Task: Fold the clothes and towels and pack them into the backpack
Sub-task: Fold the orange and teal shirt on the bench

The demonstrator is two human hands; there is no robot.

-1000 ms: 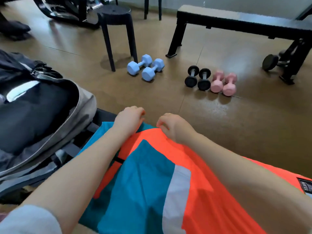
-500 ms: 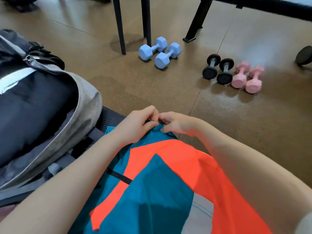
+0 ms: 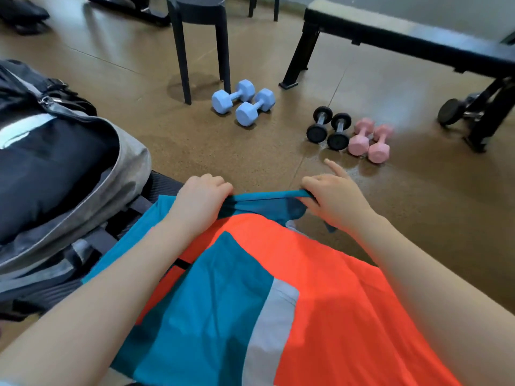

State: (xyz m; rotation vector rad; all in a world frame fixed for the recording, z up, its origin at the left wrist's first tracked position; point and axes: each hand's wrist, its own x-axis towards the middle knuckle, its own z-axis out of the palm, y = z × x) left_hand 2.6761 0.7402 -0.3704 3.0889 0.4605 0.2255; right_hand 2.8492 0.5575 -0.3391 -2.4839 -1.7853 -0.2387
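An orange, teal and grey garment lies spread in front of me on a dark padded surface. My left hand grips its far teal edge on the left. My right hand grips the same edge on the right, with the index finger sticking out. The teal edge is stretched taut between both hands. An open grey backpack lies to the left, with dark folded fabric inside.
On the brown floor ahead lie two blue dumbbells, two black dumbbells and two pink dumbbells. A black stool stands behind them. A black weight bench spans the right background.
My hands were together at the garment's far edge half a second ago. They have moved apart and now pull the teal edge taut between them.
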